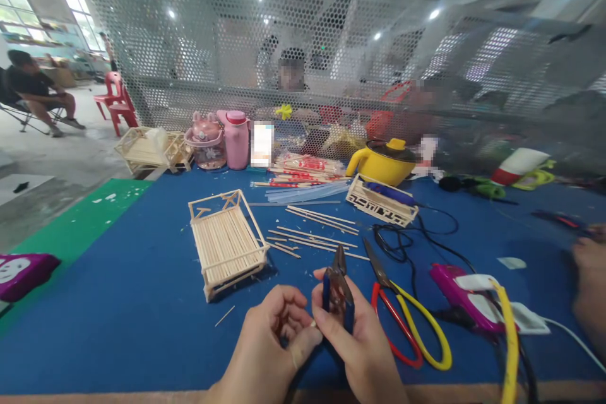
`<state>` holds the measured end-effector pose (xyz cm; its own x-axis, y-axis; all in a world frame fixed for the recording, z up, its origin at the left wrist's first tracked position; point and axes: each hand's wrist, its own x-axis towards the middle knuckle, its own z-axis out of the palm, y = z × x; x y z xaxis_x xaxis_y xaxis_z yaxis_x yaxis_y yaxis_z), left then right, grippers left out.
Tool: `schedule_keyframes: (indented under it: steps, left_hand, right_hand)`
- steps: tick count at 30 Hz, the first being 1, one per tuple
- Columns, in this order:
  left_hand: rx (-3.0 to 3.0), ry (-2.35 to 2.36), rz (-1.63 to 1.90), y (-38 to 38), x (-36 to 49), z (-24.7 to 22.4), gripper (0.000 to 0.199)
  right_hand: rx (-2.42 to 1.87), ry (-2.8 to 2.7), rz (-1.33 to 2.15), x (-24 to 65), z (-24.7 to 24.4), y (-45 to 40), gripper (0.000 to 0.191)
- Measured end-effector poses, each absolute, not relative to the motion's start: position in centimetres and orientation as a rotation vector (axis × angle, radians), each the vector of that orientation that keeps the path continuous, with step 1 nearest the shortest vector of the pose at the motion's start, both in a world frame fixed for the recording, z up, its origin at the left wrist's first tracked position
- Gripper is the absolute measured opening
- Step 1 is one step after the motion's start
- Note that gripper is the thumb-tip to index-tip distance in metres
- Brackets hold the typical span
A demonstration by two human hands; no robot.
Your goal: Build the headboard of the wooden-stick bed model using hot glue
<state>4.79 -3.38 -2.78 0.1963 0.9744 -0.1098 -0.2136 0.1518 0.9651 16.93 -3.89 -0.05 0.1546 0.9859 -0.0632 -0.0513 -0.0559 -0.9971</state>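
Observation:
My right hand (353,334) is wrapped round blue-handled pliers (338,297), their dark jaws pointing up and away. My left hand (279,334) is closed beside it, thumb and fingers pinched at a small pale piece (313,324) that is mostly hidden. The two hands meet near the table's front edge. Beyond my left hand stands a small wooden stick frame (230,240) with a slatted base and rails. Loose thin sticks (317,237) lie past the pliers. Scissors (386,284) with one red and one yellow handle lie right of my right hand.
At the back of the blue table (142,328) are a pink bottle (236,142), stick packets (307,167), a yellow pot (386,164) and a stick rack (379,207). Purple power strips (466,297) and cables lie right. Another person's hand (589,265) is at the right edge.

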Motion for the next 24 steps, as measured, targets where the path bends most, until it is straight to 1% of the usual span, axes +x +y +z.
schedule_keyframes:
  steps: [5, 9, 11, 13, 16, 19, 22, 24]
  left_hand:
    - [1.074, 1.027, 1.041, -3.2, 4.8, -2.9, 0.028]
    - [0.751, 0.943, 1.055, -2.9, 4.6, -2.9, 0.043]
    - [0.656, 0.926, 1.09, -3.0, 4.5, -2.8, 0.045]
    - [0.76, 0.939, 1.116, -3.2, 4.5, -2.6, 0.041]
    - [0.95, 0.944, 1.146, -3.5, 4.8, -2.4, 0.027]
    - [0.868, 0.909, 1.224, -3.5, 5.1, -2.5, 0.026]
    - [0.643, 0.91, 1.325, -3.4, 5.3, -2.8, 0.024]
    - [0.562, 0.932, 1.355, -3.3, 5.3, -3.1, 0.026]
  right_hand:
    - [-1.195, -0.891, 1.175, 16.8, -0.7, -4.2, 0.043]
    - [-1.1, -0.819, 1.224, 17.2, -1.2, -3.7, 0.048]
    - [-1.058, -0.785, 1.25, 17.4, -1.3, -3.4, 0.05]
    - [-1.027, -0.761, 1.274, 17.5, -1.5, -3.2, 0.05]
    - [-0.983, -0.761, 1.333, 17.1, -2.0, -3.5, 0.05]
    - [-1.022, -0.831, 1.382, 17.0, -2.4, -4.0, 0.051]
    - [-1.252, -1.083, 1.233, 17.5, -2.2, -3.6, 0.052]
    - [-1.513, -1.384, 0.956, 17.9, -1.8, -2.6, 0.054]
